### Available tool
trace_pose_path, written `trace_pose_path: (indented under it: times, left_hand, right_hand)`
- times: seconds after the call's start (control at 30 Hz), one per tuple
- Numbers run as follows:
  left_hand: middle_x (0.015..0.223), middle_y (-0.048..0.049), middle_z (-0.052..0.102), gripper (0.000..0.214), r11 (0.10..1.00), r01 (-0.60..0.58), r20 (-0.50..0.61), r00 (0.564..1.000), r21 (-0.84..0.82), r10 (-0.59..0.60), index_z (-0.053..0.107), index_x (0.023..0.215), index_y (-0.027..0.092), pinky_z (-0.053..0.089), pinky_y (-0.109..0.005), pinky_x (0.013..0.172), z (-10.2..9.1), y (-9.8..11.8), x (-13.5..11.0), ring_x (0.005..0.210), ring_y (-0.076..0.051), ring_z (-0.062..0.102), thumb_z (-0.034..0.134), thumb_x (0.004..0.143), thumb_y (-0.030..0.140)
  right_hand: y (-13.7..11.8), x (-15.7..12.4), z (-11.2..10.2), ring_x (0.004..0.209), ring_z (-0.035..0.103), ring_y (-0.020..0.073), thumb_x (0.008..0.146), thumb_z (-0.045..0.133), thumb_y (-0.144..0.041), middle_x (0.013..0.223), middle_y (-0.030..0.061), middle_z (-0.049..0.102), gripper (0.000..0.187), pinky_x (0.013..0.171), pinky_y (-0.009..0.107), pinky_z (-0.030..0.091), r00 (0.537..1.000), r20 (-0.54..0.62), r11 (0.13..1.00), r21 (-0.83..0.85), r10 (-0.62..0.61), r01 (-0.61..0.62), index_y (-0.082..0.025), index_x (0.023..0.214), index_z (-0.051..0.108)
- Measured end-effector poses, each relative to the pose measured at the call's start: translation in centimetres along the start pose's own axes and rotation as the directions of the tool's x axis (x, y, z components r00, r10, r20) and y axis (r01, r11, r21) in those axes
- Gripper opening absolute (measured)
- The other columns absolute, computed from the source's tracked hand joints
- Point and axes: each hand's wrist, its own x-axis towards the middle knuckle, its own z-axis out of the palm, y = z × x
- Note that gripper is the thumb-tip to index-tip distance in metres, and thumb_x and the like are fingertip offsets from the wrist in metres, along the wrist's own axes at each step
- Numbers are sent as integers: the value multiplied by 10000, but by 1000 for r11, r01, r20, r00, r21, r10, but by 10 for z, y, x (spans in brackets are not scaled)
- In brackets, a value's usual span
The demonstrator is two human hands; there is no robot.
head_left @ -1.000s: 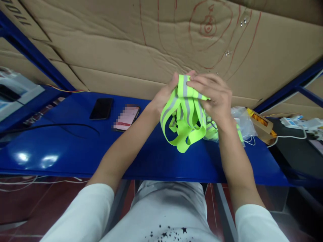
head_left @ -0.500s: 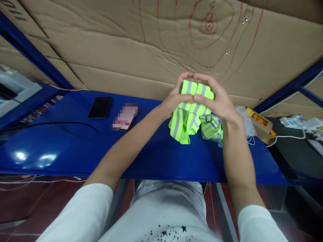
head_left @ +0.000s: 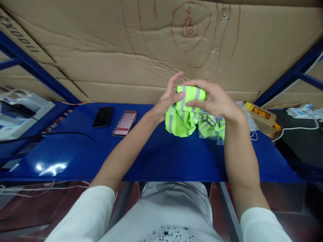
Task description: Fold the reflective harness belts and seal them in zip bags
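Note:
A neon-yellow reflective strap [head_left: 189, 92] with grey stripes is folded into a bundle over the blue table. Below the fold, its loose loops hang down in a heap. My right hand [head_left: 214, 99] grips the bundle from the right, thumb in front and fingers over the top. On the other side, my left hand [head_left: 168, 101] has its fingers raised and apart; its thumb lies against the bundle's left edge. Partly behind my right forearm, a clear plastic bag [head_left: 210, 127] contains more yellow reflective strap with dark buckles.
Two phones lie to the left on the table [head_left: 156, 158]: a dark one [head_left: 103, 117] and one with a lit screen [head_left: 125, 123]. A cardboard box [head_left: 262, 119] with orange contents stands at right. Cardboard [head_left: 106, 67] walls the back. A black cable [head_left: 63, 133] crosses at left.
My left fingers have lifted away from the bundle and spread, while my right hand keeps its grip. The bundle sits slightly further left in view, and the camera view has shifted.

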Motion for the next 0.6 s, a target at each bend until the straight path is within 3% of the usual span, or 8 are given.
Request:
trace_pose_path:
  times: [0.13, 0.23, 0.37, 0.43, 0.53, 0.6]
  left_hand:
    - [1291, -58, 707, 818, 979, 19, 81, 996, 202, -37, 604, 1370, 285, 543, -383, 1042, -10, 11, -1, 1252, -300, 673, 949, 644, 442]
    - [1259, -110, 732, 741, 912, -3, 130, 990, 410, -55, 676, 1277, 202, 545, -412, 1038, -17, 14, 2, 1210, -323, 683, 975, 626, 392]
    - [1306, -129, 727, 833, 857, -72, 242, 968, 511, -62, 671, 1333, 203, 498, -427, 1123, -32, 16, 7, 1309, -333, 626, 997, 583, 362]
    - [1287, -117, 740, 746, 858, -59, 297, 948, 511, -111, 707, 1294, 200, 481, -433, 1148, -41, 15, 8, 1335, -329, 610, 969, 627, 404]
    - [1205, -83, 776, 519, 852, 89, 336, 894, 516, -297, 776, 1171, 208, 524, -426, 1100, -53, 16, 6, 1274, -314, 657, 832, 781, 545]
    - [1198, -55, 781, 476, 837, 155, 349, 857, 525, -378, 785, 1161, 228, 549, -401, 1067, -55, 18, 4, 1241, -294, 680, 753, 844, 583]
  right_hand:
    - [-3, -1, -4, 1233, 665, 331, 802, 847, -531, 1323, 23, 732, 539, 1131, 513, 511, 994, -106, 999, 32, -11, 15, -294, 1270, 723]
    - [0, -1, -2, 1198, 680, 344, 756, 876, -546, 1289, 31, 744, 564, 1068, 528, 556, 994, -99, 995, 88, 52, -44, -290, 1240, 740]
    - [11, 0, 8, 1115, 727, 317, 742, 868, -597, 1228, 24, 765, 631, 939, 474, 628, 986, -60, 954, 269, 156, -135, -306, 1282, 721]
    - [15, 1, 12, 1057, 750, 304, 746, 857, -618, 1184, 31, 779, 637, 880, 455, 649, 979, -24, 917, 356, 203, -182, -297, 1279, 720]
    - [15, 2, 16, 993, 764, 278, 733, 883, -582, 1142, 36, 790, 603, 837, 421, 661, 972, 23, 886, 407, 232, -221, -288, 1239, 739]
    - [12, 3, 17, 951, 764, 252, 729, 905, -533, 1114, 28, 792, 591, 805, 384, 658, 974, 28, 881, 422, 224, -215, -287, 1241, 742]
